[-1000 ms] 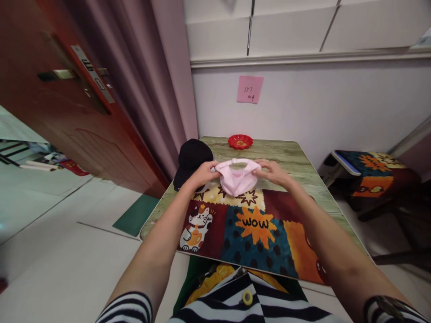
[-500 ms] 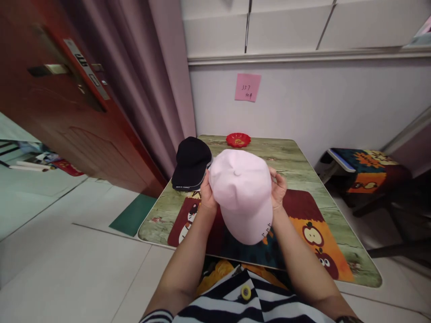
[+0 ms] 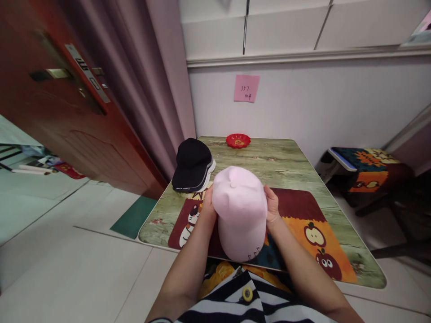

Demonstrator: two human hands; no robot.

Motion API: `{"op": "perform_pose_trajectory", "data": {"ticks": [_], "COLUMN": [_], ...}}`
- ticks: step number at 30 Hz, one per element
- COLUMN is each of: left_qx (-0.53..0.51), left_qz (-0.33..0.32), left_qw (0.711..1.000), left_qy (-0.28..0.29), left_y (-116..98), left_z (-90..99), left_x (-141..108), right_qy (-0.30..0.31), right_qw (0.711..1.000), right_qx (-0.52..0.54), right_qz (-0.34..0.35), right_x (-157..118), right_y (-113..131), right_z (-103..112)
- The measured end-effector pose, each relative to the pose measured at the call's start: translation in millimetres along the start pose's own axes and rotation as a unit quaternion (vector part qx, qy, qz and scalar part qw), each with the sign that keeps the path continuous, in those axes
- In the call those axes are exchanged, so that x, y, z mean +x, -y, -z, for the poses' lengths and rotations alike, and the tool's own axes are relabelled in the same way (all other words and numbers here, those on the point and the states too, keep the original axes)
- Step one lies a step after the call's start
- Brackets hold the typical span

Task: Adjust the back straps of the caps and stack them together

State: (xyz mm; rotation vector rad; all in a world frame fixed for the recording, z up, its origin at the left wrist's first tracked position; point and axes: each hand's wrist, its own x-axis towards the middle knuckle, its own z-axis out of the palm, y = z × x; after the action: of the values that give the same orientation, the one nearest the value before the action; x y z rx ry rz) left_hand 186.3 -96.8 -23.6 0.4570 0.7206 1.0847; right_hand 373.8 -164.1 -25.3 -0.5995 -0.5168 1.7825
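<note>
A pale pink cap (image 3: 239,202) is held between both hands above the patterned mat (image 3: 296,204), its brim toward me with small rings on the brim's edge. My left hand (image 3: 208,204) grips the cap's left side, fingers partly hidden behind it. On the cap's right side, my right hand (image 3: 272,206) is closed on the edge. A black cap (image 3: 193,161) lies at the table's left edge, with a white cap (image 3: 211,168) showing from beneath it.
At the back of the green wood-patterned table (image 3: 283,157) stands a red scalloped dish (image 3: 238,141). A pink note (image 3: 246,88) is stuck on the wall. To the right is a stool with a patterned cover (image 3: 370,168); a brown door (image 3: 84,125) and curtain are at the left.
The pink cap has moved down toward me with both hands, and its brim has turned to point more directly at me. More of the white cap now shows.
</note>
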Motion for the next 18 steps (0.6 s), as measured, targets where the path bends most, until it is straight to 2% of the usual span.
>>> {"op": "perform_pose_trajectory", "data": {"ticks": [3, 6, 10, 12, 14, 18], "left_qx": [0.014, 0.009, 0.000, 0.001, 0.006, -0.009], "left_qz": [0.025, 0.032, 0.103, 0.132, 0.149, 0.121], "left_qw": [0.999, 0.997, 0.986, 0.986, 0.988, 0.990], "left_qy": [0.024, 0.073, 0.129, 0.101, 0.036, -0.071], "left_y": [-1, 0, 9, 16, 21, 18], "left_z": [0.5, -0.8, -1.8, -3.5, -7.5, -24.0], "left_x": [-4, -10, -18, -18, -14, 3], "right_qy": [-0.044, -0.067, -0.085, -0.102, -0.115, -0.106], "right_qw": [0.995, 0.984, 0.975, 0.972, 0.973, 0.987], "right_qx": [-0.064, -0.115, -0.121, -0.103, -0.090, -0.085], "right_qz": [0.066, 0.118, 0.167, 0.187, 0.180, 0.090], "right_x": [2, 4, 9, 14, 18, 8], "right_y": [5, 10, 21, 29, 36, 34], "right_z": [6, 8, 10, 13, 17, 23]}}
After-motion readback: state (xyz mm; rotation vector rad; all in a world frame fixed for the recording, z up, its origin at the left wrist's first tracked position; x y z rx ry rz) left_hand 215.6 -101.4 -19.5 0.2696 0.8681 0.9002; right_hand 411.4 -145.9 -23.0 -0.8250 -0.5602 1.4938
